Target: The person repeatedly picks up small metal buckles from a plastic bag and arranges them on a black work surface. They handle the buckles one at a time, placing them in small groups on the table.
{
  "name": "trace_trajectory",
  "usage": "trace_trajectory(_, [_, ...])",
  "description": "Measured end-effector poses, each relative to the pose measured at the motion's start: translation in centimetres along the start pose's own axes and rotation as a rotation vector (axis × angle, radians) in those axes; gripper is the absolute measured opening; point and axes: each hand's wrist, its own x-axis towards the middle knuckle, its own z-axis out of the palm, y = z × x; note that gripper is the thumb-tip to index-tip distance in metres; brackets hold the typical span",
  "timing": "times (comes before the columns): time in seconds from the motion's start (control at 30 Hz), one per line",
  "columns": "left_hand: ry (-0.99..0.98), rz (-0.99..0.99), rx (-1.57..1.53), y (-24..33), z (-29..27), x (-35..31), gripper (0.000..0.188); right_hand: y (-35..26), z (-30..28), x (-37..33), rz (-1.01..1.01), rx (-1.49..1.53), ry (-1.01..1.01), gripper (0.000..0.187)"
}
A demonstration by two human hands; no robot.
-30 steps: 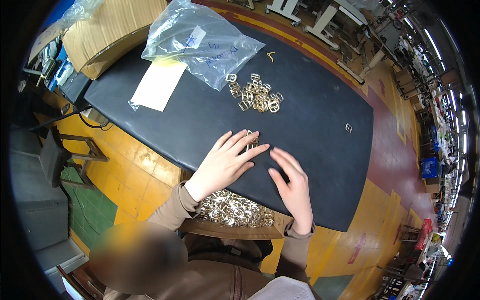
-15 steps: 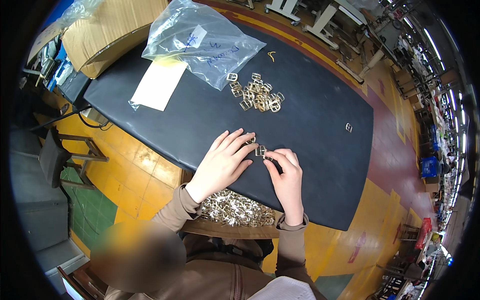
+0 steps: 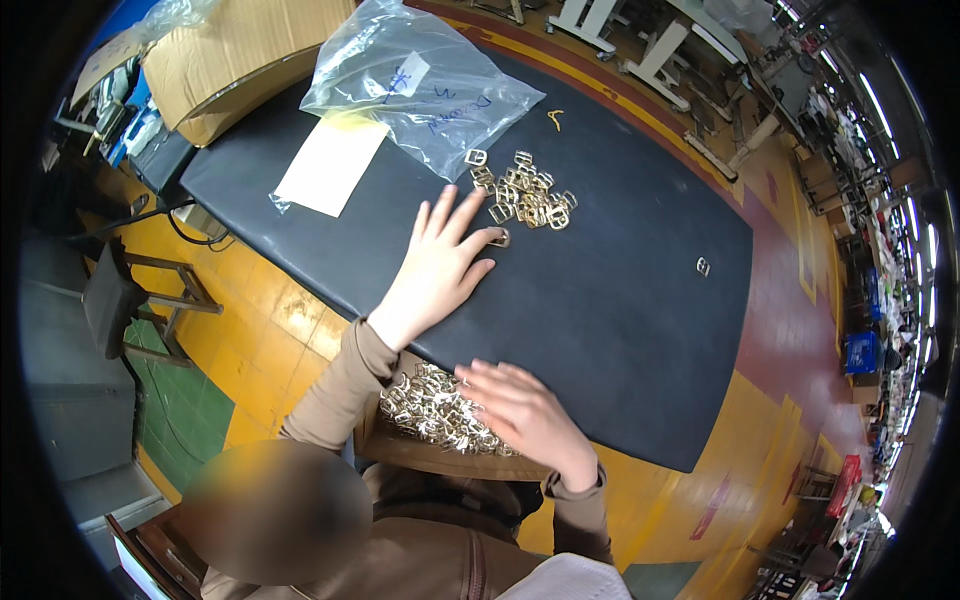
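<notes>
My left hand lies on the dark padded table with its fingers spread. One fingertip touches a single metal buckle, just in front of a loose pile of gold-coloured buckles. My right hand, slightly blurred, is over the table's near edge, beside a box full of shiny buckles. Its fingers are stretched out, and I see nothing held in it. The fingertips partly cover the buckles in the box.
A clear plastic bag and a pale sheet lie at the far left, by a cardboard box. One lone buckle rests at the right, and a small yellow piece at the back. A chair stands left.
My right hand has left the buckles on the table and moved down to the box. My left hand has shifted forward, and a buckle is now under its fingertip near the pile.
</notes>
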Motion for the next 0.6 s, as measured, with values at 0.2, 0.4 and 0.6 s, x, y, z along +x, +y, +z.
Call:
trace_trajectory(0.2, [-0.261,0.127,-0.177,-0.5,-1.4,0.3,0.037,-1.0,-2.1,-1.8,0.078,0.259,0.064,0.030])
trace_trajectory(0.4, [-0.253,0.099,-0.451,0.3,-2.7,-2.6,0.019,1.8,-3.2,3.1,0.381,0.018,0.506,0.043])
trace_trajectory(0.6, [0.077,-0.078,-0.587,-3.1,-3.8,0.1,0.015,2.9,-0.4,7.2,0.056,-0.156,0.200,0.042])
